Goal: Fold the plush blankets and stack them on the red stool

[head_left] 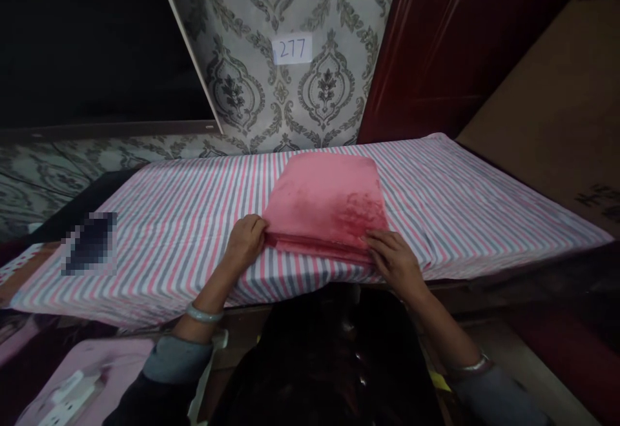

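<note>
A folded pink towel [327,200] lies flat on a table covered by a striped pink, grey and white cloth [184,219]. My left hand [246,241] rests curled at the towel's near left corner, fingers tucked against its edge. My right hand [394,259] presses on the near right corner, fingers spread along the folded edge. Both wrists wear bangles.
A patterned wallpaper wall with a paper label reading 277 [292,48] stands behind the table. A dark red door [436,51] is at the back right, a brown board [557,110] at the right. A white power strip [68,397] lies at lower left.
</note>
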Tool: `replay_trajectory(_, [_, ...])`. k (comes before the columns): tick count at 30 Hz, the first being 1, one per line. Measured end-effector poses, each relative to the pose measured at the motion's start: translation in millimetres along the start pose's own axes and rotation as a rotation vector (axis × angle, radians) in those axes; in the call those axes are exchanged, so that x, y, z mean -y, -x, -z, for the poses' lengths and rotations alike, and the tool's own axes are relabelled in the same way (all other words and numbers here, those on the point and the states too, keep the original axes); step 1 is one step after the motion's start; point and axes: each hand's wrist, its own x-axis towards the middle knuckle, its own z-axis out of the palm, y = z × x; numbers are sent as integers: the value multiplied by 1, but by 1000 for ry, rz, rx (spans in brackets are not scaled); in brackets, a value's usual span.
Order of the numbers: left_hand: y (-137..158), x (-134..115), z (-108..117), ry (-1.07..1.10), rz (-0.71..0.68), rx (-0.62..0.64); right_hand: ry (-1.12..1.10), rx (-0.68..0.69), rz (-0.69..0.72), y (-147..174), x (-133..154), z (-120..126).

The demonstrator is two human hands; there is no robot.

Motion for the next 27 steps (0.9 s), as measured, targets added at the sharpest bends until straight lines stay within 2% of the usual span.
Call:
replay_trajectory(3, [5, 2, -1, 78, -4, -12, 6, 9, 5, 3, 2, 1])
replay_trajectory(5, [8, 0, 6, 117, 4, -92, 18, 11, 9, 3, 6, 4])
replay_trajectory(7, [12, -7, 13, 100, 28, -200, 54, -39, 11, 3, 13, 9])
replay_trajectory(9, [18, -21, 18, 87, 12, -245, 99, -139, 10, 4, 22, 12])
replay_trajectory(12, [28, -52, 11, 152, -119, -189, 94, -186, 41, 9, 36, 10])
replay_trajectory(14, [34, -72, 0, 194, -187, -144, 60, -126, 82, 13, 44, 4])
replay_trajectory(17, [40, -91, -17, 198, -210, -114, 47, -59, 111, 21, 50, -8])
replay_trajectory(23, [43, -94, -25, 129, -124, -145, 104, -13, 48, 36, 54, -20])
replay_trajectory(27, [40, -94, -23, 116, -142, -137, 109, -4, 43, 36, 57, -24])
